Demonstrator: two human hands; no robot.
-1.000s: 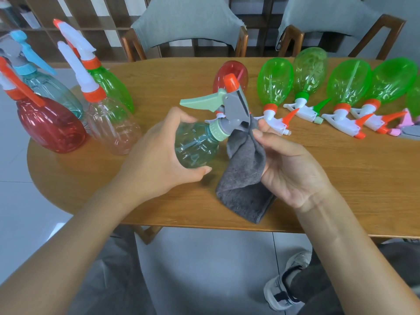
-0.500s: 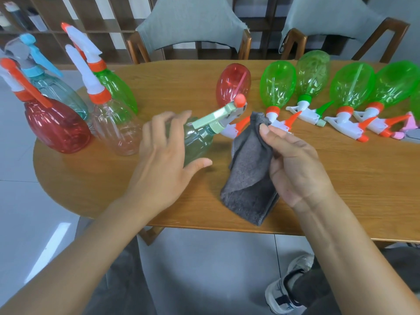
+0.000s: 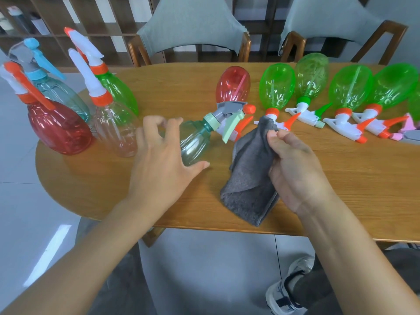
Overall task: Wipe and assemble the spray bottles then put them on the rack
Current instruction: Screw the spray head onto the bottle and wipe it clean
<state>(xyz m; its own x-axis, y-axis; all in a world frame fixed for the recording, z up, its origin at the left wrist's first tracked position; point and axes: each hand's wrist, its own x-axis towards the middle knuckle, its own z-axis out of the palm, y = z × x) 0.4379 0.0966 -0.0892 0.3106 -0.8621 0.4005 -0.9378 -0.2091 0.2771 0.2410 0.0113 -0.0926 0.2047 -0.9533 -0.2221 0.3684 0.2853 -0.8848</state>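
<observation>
A teal spray bottle (image 3: 195,144) with a pale green and grey trigger head (image 3: 229,117) lies tilted over the wooden table (image 3: 341,189). My left hand (image 3: 163,164) holds its body, fingers curled over the top and thumb beneath. To its right, my right hand (image 3: 295,169) pinches a grey cloth (image 3: 247,169) that hangs down onto the table, apart from the bottle. A red bottle (image 3: 233,84) lies just behind the trigger head.
Several green bottles (image 3: 277,85) with white and orange sprayers lie in a row at the back right. Several assembled bottles stand at the left end, among them a red one (image 3: 59,128) and a clear one (image 3: 116,130). Two chairs (image 3: 191,23) and wooden shelving (image 3: 68,19) stand behind.
The teal bottle has gone from raised against the cloth to tilted low over the table, its trigger now pointing down. The cloth has come away from the sprayer head.
</observation>
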